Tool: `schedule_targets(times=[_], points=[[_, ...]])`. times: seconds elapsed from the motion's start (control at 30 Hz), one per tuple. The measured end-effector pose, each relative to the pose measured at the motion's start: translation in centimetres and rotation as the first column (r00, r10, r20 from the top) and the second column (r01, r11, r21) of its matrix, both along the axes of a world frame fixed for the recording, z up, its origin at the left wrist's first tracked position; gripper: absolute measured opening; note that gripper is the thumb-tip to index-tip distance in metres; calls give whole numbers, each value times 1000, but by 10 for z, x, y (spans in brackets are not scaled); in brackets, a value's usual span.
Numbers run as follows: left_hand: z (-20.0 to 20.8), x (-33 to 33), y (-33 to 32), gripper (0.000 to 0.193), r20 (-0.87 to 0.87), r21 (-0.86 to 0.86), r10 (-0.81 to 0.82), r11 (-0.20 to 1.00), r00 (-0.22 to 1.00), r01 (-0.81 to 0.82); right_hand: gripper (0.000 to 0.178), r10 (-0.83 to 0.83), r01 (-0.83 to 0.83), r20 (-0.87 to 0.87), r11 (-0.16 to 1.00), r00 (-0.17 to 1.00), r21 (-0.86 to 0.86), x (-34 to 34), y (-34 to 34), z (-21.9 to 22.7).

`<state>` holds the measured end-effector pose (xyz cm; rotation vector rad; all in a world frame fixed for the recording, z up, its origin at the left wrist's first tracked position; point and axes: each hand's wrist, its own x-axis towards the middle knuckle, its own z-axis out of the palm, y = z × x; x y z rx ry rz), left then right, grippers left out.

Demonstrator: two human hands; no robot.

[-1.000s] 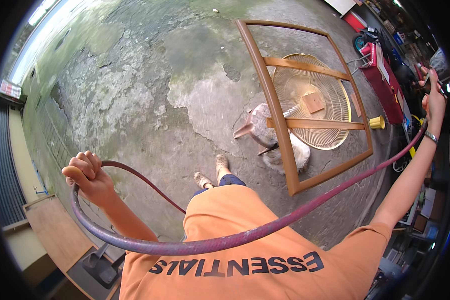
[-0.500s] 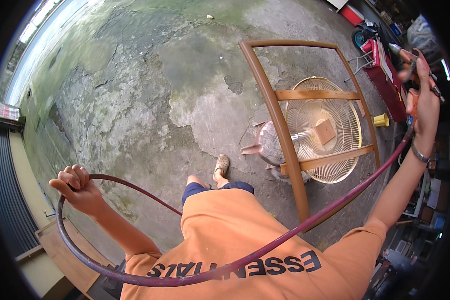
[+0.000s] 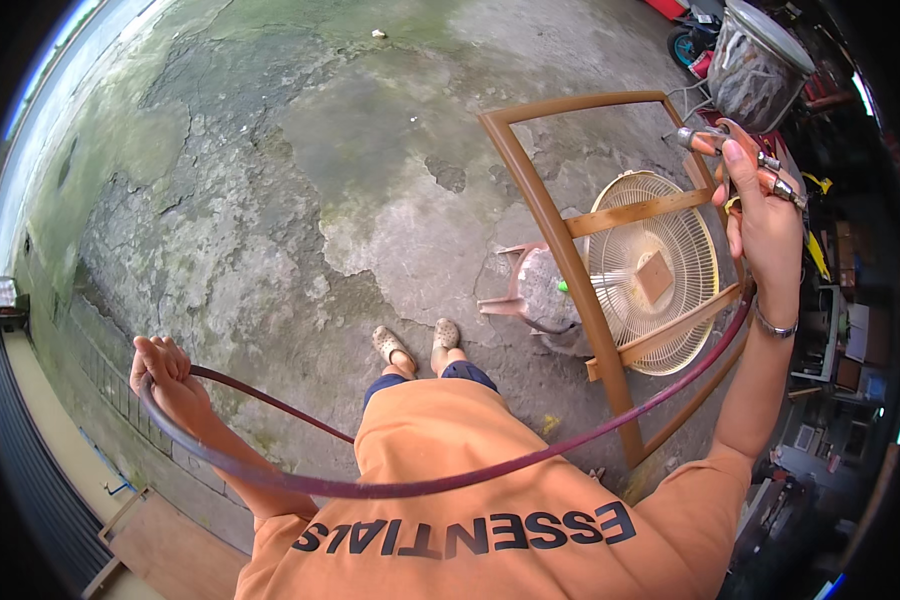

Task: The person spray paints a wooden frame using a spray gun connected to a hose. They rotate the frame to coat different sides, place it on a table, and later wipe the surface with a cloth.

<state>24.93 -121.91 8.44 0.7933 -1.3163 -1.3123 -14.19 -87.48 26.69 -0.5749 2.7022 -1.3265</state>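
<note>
My left hand [image 3: 175, 385], raised at the left, is closed around a dark red hose [image 3: 450, 488]. The hose hangs in a wide curve in front of my orange shirt and runs up to my right wrist. In my right hand [image 3: 768, 225] is a spray gun [image 3: 712, 141] with metal fittings, held at the upper right; my fingers partly hide it. Nearest to that hand is a brown wooden frame [image 3: 540, 180] with two lighter crossbars. Behind its bars shows a round cream fan grille [image 3: 692, 250] with a small square board [image 3: 654, 277] at its middle.
Beside the frame sits a round stool [image 3: 510, 290] with pinkish legs. A large stained drum [image 3: 755, 70] stands at the far right. Shelves with cluttered items [image 3: 830, 350] line the right side. A wooden board [image 3: 175, 550] lies at the lower left. Cracked concrete [image 3: 250, 210] stretches ahead.
My right hand with the spray gun has come left and lower, over the frame's far corner. My left hand has shifted slightly right and down. The hose's curve has risen, and both feet now show.
</note>
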Motion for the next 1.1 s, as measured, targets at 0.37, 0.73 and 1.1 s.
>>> schedule_targets(times=[0.37,0.73,1.1], points=[[3,-53,-16,45,109,-87,-127,987,986,136,33,-123,128,-54,984,991,123,-88,26,-25],[20,-135,18,50,219,-220,-89,966,972,138,33,-266,288,-150,946,952,146,-228,77,-63],[15,-187,29,41,249,-216,-121,960,961,177,39,-401,446,-331,893,854,68,-352,115,-67]])
